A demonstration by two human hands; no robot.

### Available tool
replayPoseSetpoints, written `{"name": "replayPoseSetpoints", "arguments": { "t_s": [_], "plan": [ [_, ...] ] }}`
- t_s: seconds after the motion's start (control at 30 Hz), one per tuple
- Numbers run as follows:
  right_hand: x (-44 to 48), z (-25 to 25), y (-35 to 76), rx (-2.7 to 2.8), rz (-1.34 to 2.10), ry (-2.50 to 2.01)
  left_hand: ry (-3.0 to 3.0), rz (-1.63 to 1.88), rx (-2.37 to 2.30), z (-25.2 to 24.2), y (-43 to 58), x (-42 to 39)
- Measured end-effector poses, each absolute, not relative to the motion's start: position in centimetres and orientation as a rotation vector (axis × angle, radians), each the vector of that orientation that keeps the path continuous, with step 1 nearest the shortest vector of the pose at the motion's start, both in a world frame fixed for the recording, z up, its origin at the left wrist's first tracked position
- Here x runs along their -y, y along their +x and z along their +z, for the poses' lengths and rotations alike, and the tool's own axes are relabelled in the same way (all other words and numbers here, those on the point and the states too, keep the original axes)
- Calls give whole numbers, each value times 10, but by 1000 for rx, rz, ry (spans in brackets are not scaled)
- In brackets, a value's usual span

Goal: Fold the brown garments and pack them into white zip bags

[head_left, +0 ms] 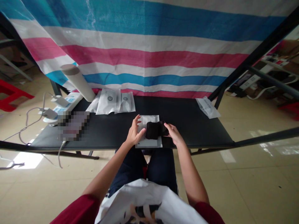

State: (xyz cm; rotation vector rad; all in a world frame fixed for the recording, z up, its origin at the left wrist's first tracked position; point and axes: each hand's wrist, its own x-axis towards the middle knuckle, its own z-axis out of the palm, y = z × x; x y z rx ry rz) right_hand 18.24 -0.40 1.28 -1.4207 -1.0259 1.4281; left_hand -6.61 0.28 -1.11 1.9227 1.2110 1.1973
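Observation:
A folded piece of thin black cloth lies partly over a translucent white plastic bag at the table's front edge. Its right end looks sheerer and is pinched in my right hand. My left hand is at the bag's left side, fingers apart and raised, with the thumb reaching to the cloth's left edge. Whether that thumb presses on the cloth or only rests by it, I cannot tell. A dark, shiny patch shows on the tabletop beneath my right hand.
Several similar packed bags lie at the back left beside a tilted bottle. Another bag lies back right. At left are a power strip with chargers and a blurred-out phone-like object. A striped sheet hangs behind.

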Motion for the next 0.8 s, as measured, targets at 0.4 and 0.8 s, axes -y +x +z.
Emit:
{"name": "replayPoseSetpoints", "arguments": {
  "t_s": [0.4,0.8],
  "plan": [
    [3,-21,193,1103,1346,-1397,1890,1227,-1592,-19,-109,6],
    [-2,-17,196,1446,1085,-1671,2315,556,-1738,-13,-118,-12]
  ]
}}
